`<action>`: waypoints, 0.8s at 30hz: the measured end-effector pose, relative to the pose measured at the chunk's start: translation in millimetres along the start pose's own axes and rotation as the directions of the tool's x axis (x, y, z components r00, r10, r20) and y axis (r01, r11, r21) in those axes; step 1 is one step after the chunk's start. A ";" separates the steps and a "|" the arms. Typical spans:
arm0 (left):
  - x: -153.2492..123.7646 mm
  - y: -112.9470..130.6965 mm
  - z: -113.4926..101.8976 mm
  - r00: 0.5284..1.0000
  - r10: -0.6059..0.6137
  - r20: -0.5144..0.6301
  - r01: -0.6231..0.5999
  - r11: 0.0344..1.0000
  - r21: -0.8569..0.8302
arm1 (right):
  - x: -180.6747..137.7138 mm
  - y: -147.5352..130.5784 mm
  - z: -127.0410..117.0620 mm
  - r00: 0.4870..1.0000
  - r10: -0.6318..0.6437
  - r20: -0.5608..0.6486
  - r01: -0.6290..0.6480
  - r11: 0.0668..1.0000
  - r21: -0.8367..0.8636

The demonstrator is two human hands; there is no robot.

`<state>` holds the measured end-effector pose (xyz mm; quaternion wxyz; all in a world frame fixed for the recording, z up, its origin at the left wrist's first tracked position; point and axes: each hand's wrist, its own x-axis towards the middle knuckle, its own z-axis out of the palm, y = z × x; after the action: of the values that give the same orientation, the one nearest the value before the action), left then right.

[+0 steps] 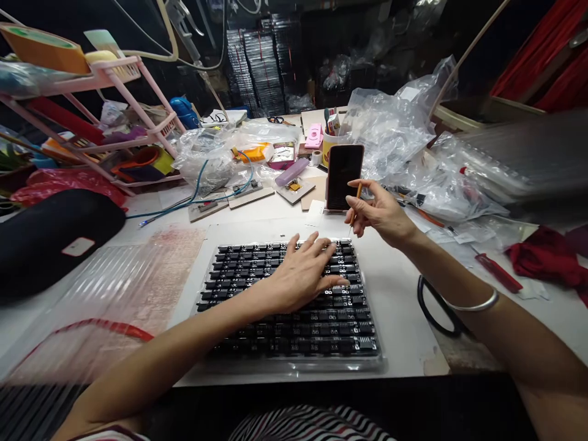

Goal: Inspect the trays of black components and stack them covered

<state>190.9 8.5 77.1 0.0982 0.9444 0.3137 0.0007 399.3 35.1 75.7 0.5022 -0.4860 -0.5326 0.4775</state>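
A clear plastic tray (294,366) filled with rows of small black parts (321,324) lies in front of me on the white table. My left hand (303,272) rests flat on the black parts, fingers spread. Beyond the tray's far right corner, my right hand (379,214) is raised and pinches a thin orange stick (354,208), its tip pointing down. Its fingers reach toward a dark-screened phone (344,176) standing upright just behind the tray.
A pink wire rack (133,98) with clutter stands at the left, with a black pouch (50,236) below it. Crumpled clear bags (399,135) and small jigs (250,195) with blue cable lie behind. A red screwdriver (498,272), black cable loop (434,309) and red cloth (546,257) lie at right.
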 end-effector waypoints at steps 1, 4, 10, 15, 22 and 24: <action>-3.4 -0.4 -6.3 1.000 0.002 -0.014 -0.002 1.000 0.020 | -8.3 -5.5 -2.5 1.000 -0.004 -0.005 0.003 0.999 -0.045; -24.3 -2.8 -17.3 0.999 0.009 -0.050 -0.005 0.997 0.082 | -49.2 -12.7 -7.6 1.000 -0.025 -0.018 0.019 0.953 -0.303; -80.9 5.4 15.9 0.998 0.021 -0.051 -0.012 0.987 0.161 | -124.7 19.1 7.7 0.990 -0.038 -0.134 -0.070 0.699 -0.712; -103.7 19.2 45.9 0.991 0.016 -0.136 0.018 0.970 0.243 | -114.5 45.3 27.2 0.971 -0.035 -0.235 -0.181 0.533 -0.827; -121.6 19.7 54.1 0.981 -0.012 -0.196 0.070 0.953 0.296 | -119.8 43.1 26.5 0.960 -0.078 -0.269 -0.167 0.609 -0.775; -123.1 20.4 57.9 0.981 0.002 -0.192 0.057 0.953 0.298 | -132.7 42.3 25.5 0.945 -0.099 -0.311 -0.167 0.673 -0.721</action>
<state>107.8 -91.2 31.6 -0.0775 0.9394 0.3313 0.0416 378.6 -94.7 23.2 0.3342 -0.7286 -0.5803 0.1439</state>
